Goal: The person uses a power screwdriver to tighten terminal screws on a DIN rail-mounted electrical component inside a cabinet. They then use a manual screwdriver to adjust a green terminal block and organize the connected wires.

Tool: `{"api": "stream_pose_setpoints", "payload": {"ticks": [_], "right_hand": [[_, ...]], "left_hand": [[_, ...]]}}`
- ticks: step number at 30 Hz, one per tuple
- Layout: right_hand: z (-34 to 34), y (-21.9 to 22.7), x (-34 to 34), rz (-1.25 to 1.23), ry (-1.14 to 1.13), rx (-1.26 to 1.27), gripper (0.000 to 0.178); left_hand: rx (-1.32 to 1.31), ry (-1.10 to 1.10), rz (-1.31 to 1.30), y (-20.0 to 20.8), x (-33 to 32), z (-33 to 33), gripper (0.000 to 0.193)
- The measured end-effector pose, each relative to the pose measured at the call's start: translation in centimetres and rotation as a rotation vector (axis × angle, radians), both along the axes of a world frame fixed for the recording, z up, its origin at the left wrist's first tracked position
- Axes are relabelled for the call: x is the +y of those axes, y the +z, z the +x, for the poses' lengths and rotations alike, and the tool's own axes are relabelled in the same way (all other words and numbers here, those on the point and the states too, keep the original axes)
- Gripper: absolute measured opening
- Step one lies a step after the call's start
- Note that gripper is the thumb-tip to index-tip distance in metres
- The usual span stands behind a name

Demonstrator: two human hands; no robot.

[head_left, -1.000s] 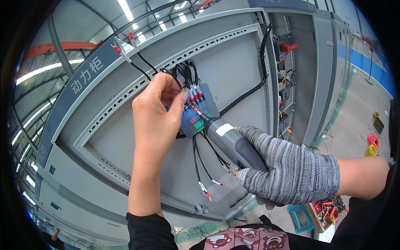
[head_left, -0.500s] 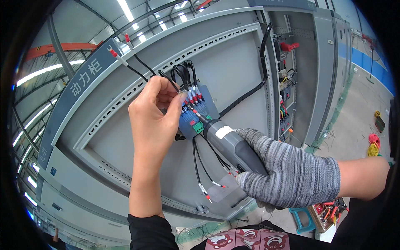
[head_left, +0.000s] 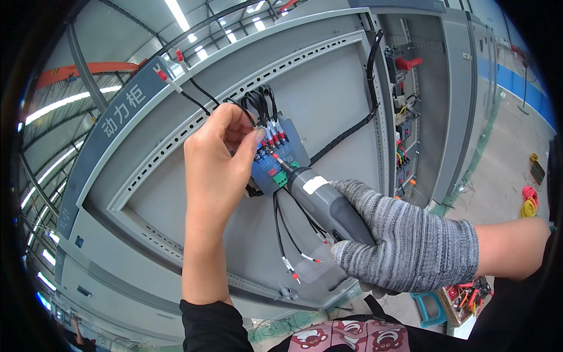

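A blue electrical module (head_left: pixel 265 171) with terminals is fixed inside the grey cabinet door. My bare left hand (head_left: pixel 226 146) pinches a black wire (head_left: pixel 241 109) at the upper terminals, its tip hidden behind the thumb. Several wires with red-sleeved ends (head_left: pixel 275 139) sit in the terminals just beside the fingers. In my right hand (head_left: pixel 404 234), wearing a grey knit glove, is a grey electric screwdriver (head_left: pixel 328 202); its bit touches or nearly touches the terminal row. Below the module, a green connector (head_left: pixel 281 179) is visible.
Loose wires with red tips (head_left: pixel 290 270) hang below the module, and two more wires (head_left: pixel 167 79) stick up at the door's upper left. An open compartment (head_left: pixel 404 117) stands to the right. On the floor are a blue stool (head_left: pixel 428 308) and a tool box (head_left: pixel 469 299).
Both hands keep nearly the same place, with the screwdriver still at the terminals. The view has shifted very slightly.
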State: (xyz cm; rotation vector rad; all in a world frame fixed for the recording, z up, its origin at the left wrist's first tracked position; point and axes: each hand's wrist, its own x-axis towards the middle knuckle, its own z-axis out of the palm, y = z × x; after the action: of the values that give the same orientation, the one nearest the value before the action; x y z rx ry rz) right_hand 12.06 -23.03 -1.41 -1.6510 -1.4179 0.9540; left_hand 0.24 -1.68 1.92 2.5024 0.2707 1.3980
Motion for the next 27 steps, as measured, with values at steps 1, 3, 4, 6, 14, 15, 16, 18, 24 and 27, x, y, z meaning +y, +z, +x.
{"api": "stream_pose_setpoints", "payload": {"ticks": [1, 3, 4, 6, 14, 15, 16, 18, 24, 27], "right_hand": [[0.0, -0.1, 0.0, 0.011, 0.001, 0.012, 0.074], [0.1, -0.2, 0.0, 0.025, 0.009, 0.031, 0.073], [0.3, -0.3, 0.1, 0.026, 0.017, 0.037, 0.072], [0.3, -0.1, 0.1, 0.022, 0.016, 0.039, 0.071], [0.7, 0.0, 0.0, 0.066, 0.013, 0.004, 0.069], [0.7, -0.2, 0.0, 0.082, 0.005, -0.015, 0.069], [0.7, -0.5, 0.0, 0.099, -0.004, -0.035, 0.069], [0.6, -0.4, 0.1, 0.106, 0.000, -0.042, 0.069], [0.6, -0.6, 0.2, 0.121, 0.000, -0.058, 0.071], [0.4, -0.2, 0.0, 0.076, -0.009, -0.035, 0.074]], "left_hand": [[0.017, 0.005, 0.006, 0.2, 0.0, 0.0, 0.015], [0.073, 0.003, 0.011, 0.5, -0.1, -0.3, 0.015], [0.101, 0.003, 0.014, 0.6, -0.2, -0.4, 0.015], [0.139, 0.019, 0.036, 1.1, -0.1, -0.5, 0.015], [0.169, 0.075, 0.015, 1.2, -0.5, -0.3, 0.017], [0.175, 0.075, 0.022, 1.2, -0.5, -0.2, 0.017], [0.181, 0.074, 0.029, 1.2, -0.5, -0.2, 0.017], [0.172, 0.069, 0.027, 1.4, -0.5, -0.2, 0.016], [0.154, 0.034, -0.040, 1.1, -0.3, -0.3, 0.016], [0.139, 0.041, 0.001, 1.0, -0.4, -0.1, 0.016]]}}
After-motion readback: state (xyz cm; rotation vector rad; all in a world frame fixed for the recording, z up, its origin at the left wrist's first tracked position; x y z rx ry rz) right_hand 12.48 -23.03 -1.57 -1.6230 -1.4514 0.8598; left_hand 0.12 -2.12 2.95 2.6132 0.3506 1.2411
